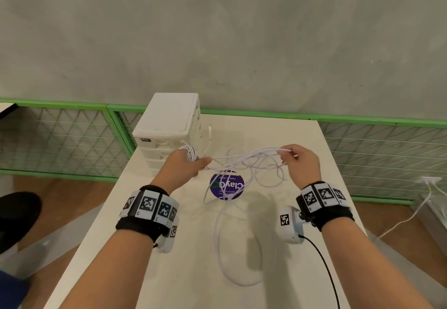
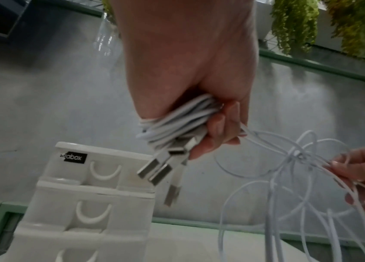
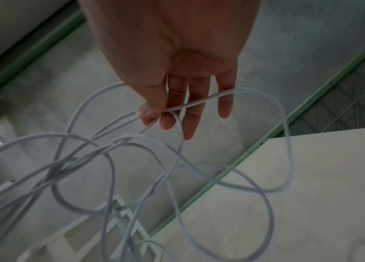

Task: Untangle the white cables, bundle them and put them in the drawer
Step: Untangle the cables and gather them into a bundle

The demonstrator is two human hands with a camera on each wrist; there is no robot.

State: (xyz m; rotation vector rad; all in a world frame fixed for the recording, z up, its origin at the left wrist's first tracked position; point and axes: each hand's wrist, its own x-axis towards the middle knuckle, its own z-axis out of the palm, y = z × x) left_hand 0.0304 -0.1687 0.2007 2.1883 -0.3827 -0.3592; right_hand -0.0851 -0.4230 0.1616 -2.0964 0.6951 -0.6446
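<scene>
My left hand grips a coil of white cable wound round its fingers, with several silver USB plugs sticking out below. From it, tangled white cables stretch across to my right hand, which pinches one strand between thumb and fingers and lifts it above the table. Loose loops hang down and lie on the white table. The white drawer unit stands just behind the left hand, its drawers closed.
A purple round sticker lies on the table under the cables. A green mesh fence runs behind the table, with a grey wall beyond. A black wire trails from my right wrist camera. A black shoe is on the floor left.
</scene>
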